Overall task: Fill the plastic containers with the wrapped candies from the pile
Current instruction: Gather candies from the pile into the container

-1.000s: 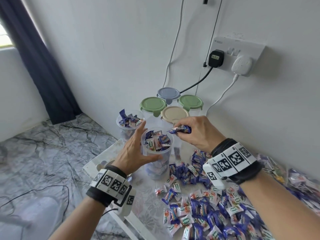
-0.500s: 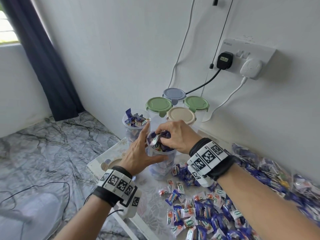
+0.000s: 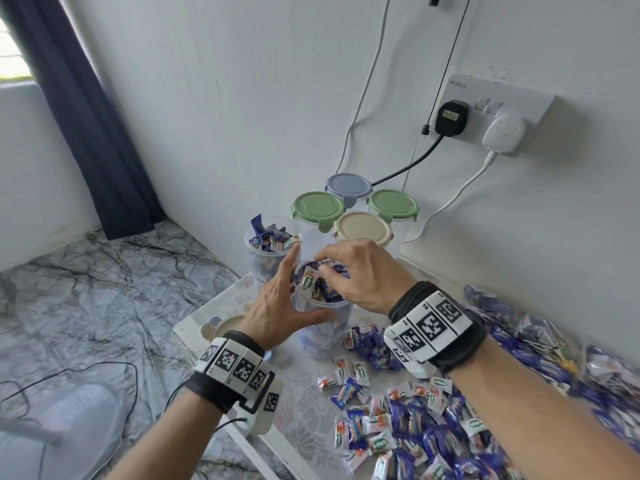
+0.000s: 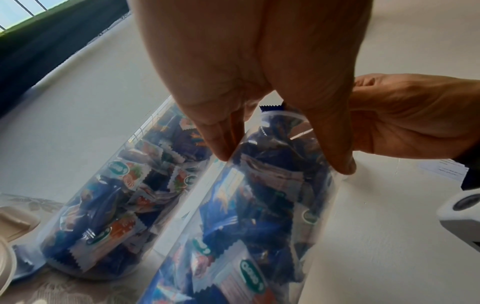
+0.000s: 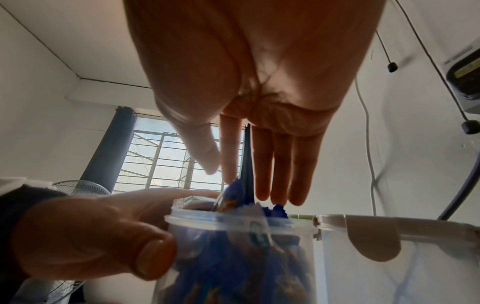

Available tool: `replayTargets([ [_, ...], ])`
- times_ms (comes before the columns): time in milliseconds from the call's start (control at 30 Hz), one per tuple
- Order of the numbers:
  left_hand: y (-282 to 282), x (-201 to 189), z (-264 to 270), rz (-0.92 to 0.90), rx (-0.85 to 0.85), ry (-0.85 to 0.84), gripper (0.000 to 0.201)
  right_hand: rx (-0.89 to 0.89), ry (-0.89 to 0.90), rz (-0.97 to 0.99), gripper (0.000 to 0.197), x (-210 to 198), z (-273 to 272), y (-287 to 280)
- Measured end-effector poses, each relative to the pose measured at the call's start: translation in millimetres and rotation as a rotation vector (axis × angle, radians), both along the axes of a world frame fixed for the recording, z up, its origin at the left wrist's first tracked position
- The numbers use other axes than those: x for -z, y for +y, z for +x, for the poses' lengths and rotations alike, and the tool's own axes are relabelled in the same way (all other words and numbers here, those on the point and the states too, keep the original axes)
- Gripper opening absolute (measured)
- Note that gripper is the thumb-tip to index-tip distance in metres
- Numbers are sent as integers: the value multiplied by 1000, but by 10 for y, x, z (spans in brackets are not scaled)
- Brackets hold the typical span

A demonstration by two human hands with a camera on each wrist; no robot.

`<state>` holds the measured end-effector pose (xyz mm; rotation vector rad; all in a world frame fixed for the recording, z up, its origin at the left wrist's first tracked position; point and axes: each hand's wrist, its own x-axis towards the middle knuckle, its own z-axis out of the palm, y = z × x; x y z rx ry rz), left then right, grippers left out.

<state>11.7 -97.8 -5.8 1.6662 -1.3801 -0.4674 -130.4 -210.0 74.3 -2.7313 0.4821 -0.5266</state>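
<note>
The left hand (image 3: 277,311) grips the clear plastic container (image 3: 323,336). The right hand (image 3: 360,275), fingers straight, presses wrapped candies (image 3: 313,282) at its mouth.

Soft daylight from the window (image 5: 166,156); edges bend, candy pile's (image 3: 571,372) far side seemingly blurred.

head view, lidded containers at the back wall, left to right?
Left green lid → blue-grey lid → beige lid → right green lid. The blue-grey and beige ones nearly align; blue-grey is slightly further left.
</note>
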Motion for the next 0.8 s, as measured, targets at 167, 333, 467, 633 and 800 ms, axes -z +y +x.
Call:
replayTargets([
  [167,-11,28,15,-24,11,17,121,-110,61,101,24,1,-38,46],
  [333,-7,34,15,-19,4,12,123,-81,117,89,22,47,19,-32],
  [467,7,12,2,-14,11,21,123,-85,142,85,21,85,54,-50],
  [633,10,-6,-15,-7,10,22,122,-101,8,81,28,-59,-73,-75],
  [800,7,-17,-21,-16,23,33,123,-186,114,123,36,-90,-81,-174],
])
